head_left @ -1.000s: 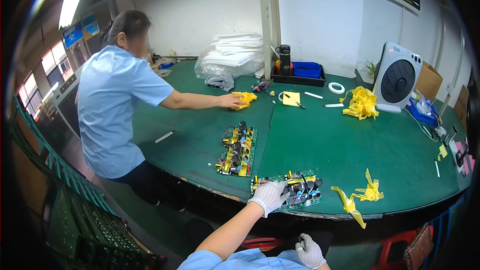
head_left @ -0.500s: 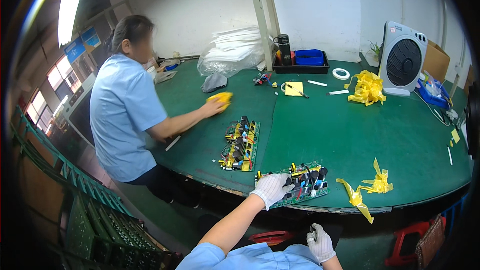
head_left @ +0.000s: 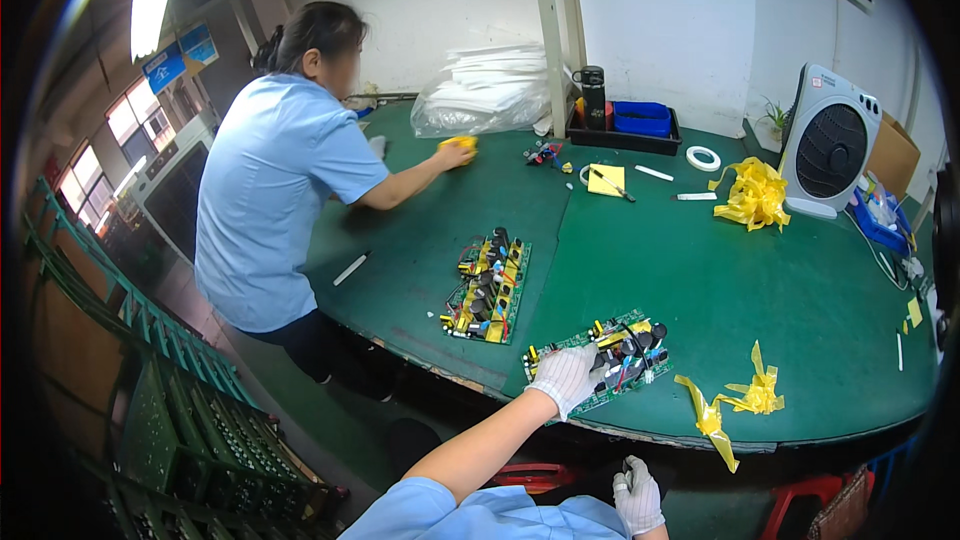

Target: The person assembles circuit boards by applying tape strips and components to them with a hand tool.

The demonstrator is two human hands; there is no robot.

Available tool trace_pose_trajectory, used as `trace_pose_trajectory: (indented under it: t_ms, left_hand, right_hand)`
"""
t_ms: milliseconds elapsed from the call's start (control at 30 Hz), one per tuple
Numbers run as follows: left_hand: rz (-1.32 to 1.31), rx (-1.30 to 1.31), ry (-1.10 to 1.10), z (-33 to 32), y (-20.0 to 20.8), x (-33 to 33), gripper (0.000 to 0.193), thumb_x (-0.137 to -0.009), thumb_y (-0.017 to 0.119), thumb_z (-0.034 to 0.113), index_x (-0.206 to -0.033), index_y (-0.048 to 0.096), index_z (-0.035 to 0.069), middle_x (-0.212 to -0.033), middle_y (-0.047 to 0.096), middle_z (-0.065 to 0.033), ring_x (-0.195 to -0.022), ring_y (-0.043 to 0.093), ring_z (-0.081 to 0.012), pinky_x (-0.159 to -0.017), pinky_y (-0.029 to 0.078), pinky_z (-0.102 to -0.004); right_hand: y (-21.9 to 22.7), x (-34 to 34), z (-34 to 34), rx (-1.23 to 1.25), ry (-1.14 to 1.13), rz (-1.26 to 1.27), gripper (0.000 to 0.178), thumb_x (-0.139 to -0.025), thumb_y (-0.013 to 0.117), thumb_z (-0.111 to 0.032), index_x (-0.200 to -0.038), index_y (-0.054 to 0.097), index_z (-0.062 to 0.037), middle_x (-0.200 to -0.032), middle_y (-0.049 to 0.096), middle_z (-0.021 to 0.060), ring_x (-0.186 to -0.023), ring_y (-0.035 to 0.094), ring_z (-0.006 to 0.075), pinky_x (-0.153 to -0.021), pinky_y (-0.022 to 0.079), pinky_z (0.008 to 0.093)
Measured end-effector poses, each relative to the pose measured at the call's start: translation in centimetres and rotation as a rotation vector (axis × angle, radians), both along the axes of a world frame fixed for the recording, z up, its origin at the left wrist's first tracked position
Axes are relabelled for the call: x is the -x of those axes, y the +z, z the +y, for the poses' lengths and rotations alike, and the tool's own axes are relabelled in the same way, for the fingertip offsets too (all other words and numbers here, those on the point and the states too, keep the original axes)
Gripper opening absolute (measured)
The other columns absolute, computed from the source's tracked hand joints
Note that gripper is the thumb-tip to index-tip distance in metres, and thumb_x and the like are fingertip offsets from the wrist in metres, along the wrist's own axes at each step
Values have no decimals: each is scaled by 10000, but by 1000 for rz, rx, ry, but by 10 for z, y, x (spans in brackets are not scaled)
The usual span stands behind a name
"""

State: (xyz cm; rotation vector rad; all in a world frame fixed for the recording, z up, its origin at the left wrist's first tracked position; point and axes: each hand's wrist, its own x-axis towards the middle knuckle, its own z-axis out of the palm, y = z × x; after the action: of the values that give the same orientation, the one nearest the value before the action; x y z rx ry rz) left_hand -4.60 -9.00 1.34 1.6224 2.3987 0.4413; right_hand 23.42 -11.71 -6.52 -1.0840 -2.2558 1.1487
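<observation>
My left hand (head_left: 566, 378), in a white striped glove, reaches over the near edge of the green table with its fingers closed on the dark parts of a circuit board (head_left: 634, 365). That board carries black cylinders and yellow-wrapped parts, and the glove covers some of it. Below the table edge, near my body, is my gloved right hand (head_left: 638, 502) with its fingers curled in; whatever they may hold is hidden. A second, similar circuit board (head_left: 489, 292) lies to the left on the table. Strips of yellow tape (head_left: 712, 420) lie right of the nearer board, one hanging over the edge.
At the left a co-worker (head_left: 290, 180) in light blue leans over the table (head_left: 690, 270), a hand on a yellow cloth-like thing (head_left: 460, 147). Farther back are a bag of white sheets (head_left: 490, 90), a black tray (head_left: 640, 140), crumpled yellow tape (head_left: 752, 195) and a fan (head_left: 830, 145).
The co-worker has leaned farther over the table, moving the yellow thing away toward the back. My view has shifted slightly; my left hand stays on the nearer board, which is tilted a little more.
</observation>
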Motion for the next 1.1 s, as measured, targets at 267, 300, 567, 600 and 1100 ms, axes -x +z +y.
trace_pose_trajectory:
  t_ms: [267, 300, 567, 600, 1100]
  left_hand:
    - [-200, -48, -14, 6, 13, 1, 401, -969, 505, 413, -981, 627, 31, -873, 663, -235, -855, 647, -422, -739, 514, -503]
    - [-271, -96, -31, 6, 8, 10, 389, -976, 490, 385, -988, 628, 22, -882, 644, -260, -894, 628, -434, -786, 504, -496]
    - [-1240, -558, 167, -20, 40, 85, 653, -1013, 462, 486, -1380, 448, -53, -1258, 597, -211, -1088, 638, -265, -944, 506, -369]
    - [-1243, -562, 181, -20, 38, 83, 653, -1013, 462, 486, -1380, 448, -53, -1258, 597, -211, -1088, 638, -265, -944, 506, -369]
    - [-15, 82, -306, 8, 18, 17, 441, -888, 623, 377, -1182, 554, 56, -1011, 673, -178, -942, 671, -351, -764, 541, -480]
  right_hand:
    - [8, 22, 5, -85, 16, 52, 388, -893, 614, -133, -1234, 536, 35, -1049, 681, 228, -944, 671, 385, -813, 544, 443]
    - [15, 26, 7, 3, 10, 40, 397, -895, 618, -138, -1242, 530, 34, -1057, 679, 225, -950, 671, 385, -819, 545, 439]
    - [8, 18, 2, 97, -59, 45, 422, -900, 617, -134, -1274, 508, 28, -902, 669, 188, -776, 677, 313, -722, 545, 383]
    - [8, 17, 2, 102, -61, -7, 423, -900, 616, -130, -1276, 507, 29, -888, 665, 175, -767, 674, 301, -720, 543, 378]
    - [22, 15, 12, 55, -94, 17, 457, -885, 632, -126, -1298, 500, 18, -983, 659, 186, -786, 655, 313, -727, 535, 374]
